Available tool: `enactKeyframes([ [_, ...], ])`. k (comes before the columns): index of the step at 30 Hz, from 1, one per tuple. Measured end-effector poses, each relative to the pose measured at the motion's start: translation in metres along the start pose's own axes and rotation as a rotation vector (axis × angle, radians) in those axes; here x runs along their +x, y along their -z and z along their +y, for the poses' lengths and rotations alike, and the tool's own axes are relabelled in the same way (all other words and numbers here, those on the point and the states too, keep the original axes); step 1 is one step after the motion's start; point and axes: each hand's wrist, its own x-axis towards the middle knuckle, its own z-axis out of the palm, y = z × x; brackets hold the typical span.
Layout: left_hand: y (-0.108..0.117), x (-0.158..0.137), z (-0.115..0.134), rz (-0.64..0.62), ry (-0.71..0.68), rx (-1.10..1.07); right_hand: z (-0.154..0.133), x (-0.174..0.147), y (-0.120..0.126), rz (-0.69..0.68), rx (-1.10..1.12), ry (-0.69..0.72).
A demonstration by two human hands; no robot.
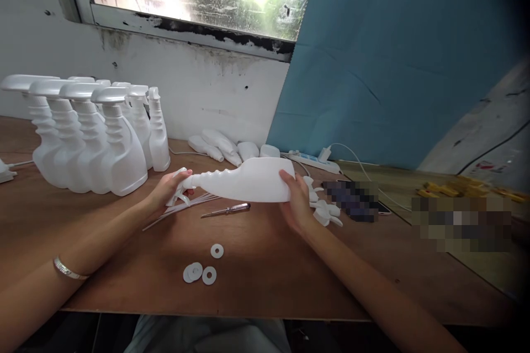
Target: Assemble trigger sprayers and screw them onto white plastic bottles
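A white spray bottle point(248, 179) lies on its side in the air between my hands, its neck toward the left. My left hand point(170, 190) is closed round the white trigger head point(180, 190) at the neck. At the other end my right hand point(298, 198) grips the bottle's base, thumb on the near side. Below the bottle, a screwdriver point(227, 210) and several thin white tubes point(165, 214) rest on the table. Several flat white washers point(209, 275) lie nearer the front edge. Beside my right hand are loose white trigger heads point(326, 212).
Several assembled spray bottles point(120, 149) stand upright in rows at the left. Against the wall lie more white bottles point(215, 143). A power strip point(314, 162) with a cable sits at the back right, near a phone point(385, 209). The brown table's point(265, 292) front edge runs before my lap.
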Motion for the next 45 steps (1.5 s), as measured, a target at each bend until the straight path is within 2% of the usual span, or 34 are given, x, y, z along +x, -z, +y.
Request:
enactKeyframes([
  [3, -0.002, -0.002, 0.000, -0.009, 0.039, -0.035, 0.006, -0.004, 0.003, 0.014, -0.040, 0.083],
  [6, -0.002, -0.002, -0.002, -0.025, 0.047, -0.034, 0.011, -0.008, 0.010, 0.017, -0.179, 0.204],
  [10, 0.000, 0.000, -0.004, -0.007, 0.036, -0.047, 0.016, -0.014, 0.015, -0.039, -0.397, 0.362],
  [13, 0.003, 0.001, -0.002, 0.023, 0.007, 0.001, 0.023, -0.014, 0.019, -0.102, -0.473, 0.408],
  [19, 0.005, 0.000, 0.000, 0.056, -0.082, 0.054, 0.038, -0.011, 0.028, -0.170, -0.572, 0.421],
  [23, 0.006, 0.001, -0.002, 0.061, -0.087, 0.081, 0.038, -0.012, 0.027, -0.181, -0.554, 0.449],
  [28, 0.006, 0.001, -0.003, 0.062, -0.095, 0.124, 0.038, -0.011, 0.028, -0.164, -0.571, 0.408],
  [34, 0.005, -0.004, 0.002, 0.016, -0.146, 0.166, 0.038, -0.010, 0.027, -0.162, -0.557, 0.337],
  [45, 0.008, -0.003, 0.001, -0.094, -0.148, 0.065, 0.038, -0.009, 0.028, -0.130, -0.513, 0.297],
])
